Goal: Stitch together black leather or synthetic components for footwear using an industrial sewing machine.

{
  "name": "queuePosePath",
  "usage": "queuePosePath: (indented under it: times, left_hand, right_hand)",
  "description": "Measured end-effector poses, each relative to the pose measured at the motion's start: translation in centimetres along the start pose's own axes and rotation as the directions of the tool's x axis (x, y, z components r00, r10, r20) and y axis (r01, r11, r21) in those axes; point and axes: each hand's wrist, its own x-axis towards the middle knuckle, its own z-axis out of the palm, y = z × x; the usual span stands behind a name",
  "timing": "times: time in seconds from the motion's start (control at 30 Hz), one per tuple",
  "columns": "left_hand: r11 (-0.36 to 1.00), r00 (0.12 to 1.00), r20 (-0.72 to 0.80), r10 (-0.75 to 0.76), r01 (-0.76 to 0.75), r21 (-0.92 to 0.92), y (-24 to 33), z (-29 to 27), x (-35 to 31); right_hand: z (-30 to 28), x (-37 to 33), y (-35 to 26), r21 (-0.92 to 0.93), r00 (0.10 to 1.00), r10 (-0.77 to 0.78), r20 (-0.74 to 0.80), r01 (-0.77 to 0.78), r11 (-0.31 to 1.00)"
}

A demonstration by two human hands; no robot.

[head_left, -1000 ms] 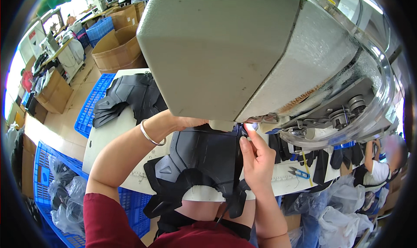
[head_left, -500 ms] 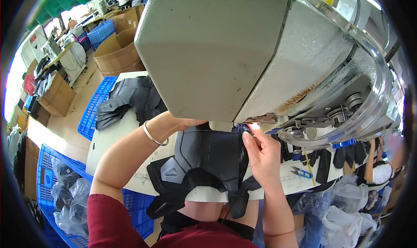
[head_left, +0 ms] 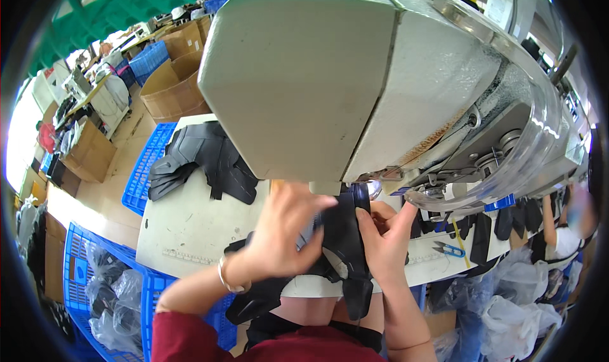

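A black moulded panel piece [head_left: 342, 235] lies under the head of a sewing machine [head_left: 298, 89], its lower flaps hanging over the table's near edge. My right hand [head_left: 388, 238] is closed on the right edge of this piece, thumb on top and fingers curled, just below the needle area. Over the piece's left half is my left hand [head_left: 285, 229], smeared by motion. Its thumb and forefinger point toward the middle, and whether it grips the material cannot be told. The machine head hides the piece's far end.
More black panel pieces [head_left: 206, 156] lie on the white table [head_left: 190, 229] at left. Blue thread snips [head_left: 449, 250] rest at right beside a yellow tape. Blue crates [head_left: 76, 267] with plastic bags stand at lower left. Cardboard boxes [head_left: 174, 89] fill the far left. A co-worker sits at far right.
My left hand has come from beside the machine head toward me, over the panel piece, whose left side is now folded or bunched. My right hand stays at the right edge, slightly lower.
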Motion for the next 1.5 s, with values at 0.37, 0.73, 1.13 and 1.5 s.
queuePosePath:
  times: [0.37, 0.73, 1.13, 1.5]
  left_hand:
    - [0.925, 0.964, -0.086, 0.253, -0.215, 0.312, 1.4, 2.5, 0.3]
    - [0.874, 0.948, -0.074, 0.311, -0.255, 0.414, 1.7, 2.5, 1.1]
    - [0.833, 0.927, -0.106, 0.359, -0.268, 0.484, 1.1, 2.9, 1.5]
    - [0.803, 0.912, -0.139, 0.385, -0.257, 0.537, 1.0, 3.5, 2.1]
  right_hand:
    - [-1.4, -2.4, -0.5, 0.205, 0.959, 0.274, 0.079, -0.284, 0.937]
    - [-0.9, -4.0, 0.7, 0.181, 0.961, 0.204, 0.185, -0.237, 0.955]
    - [-0.8, -3.3, 0.0, 0.179, 0.967, 0.147, 0.206, -0.185, 0.966]
    - [-1.4, -2.0, -0.8, 0.284, 0.928, 0.261, 0.266, -0.334, 0.899]
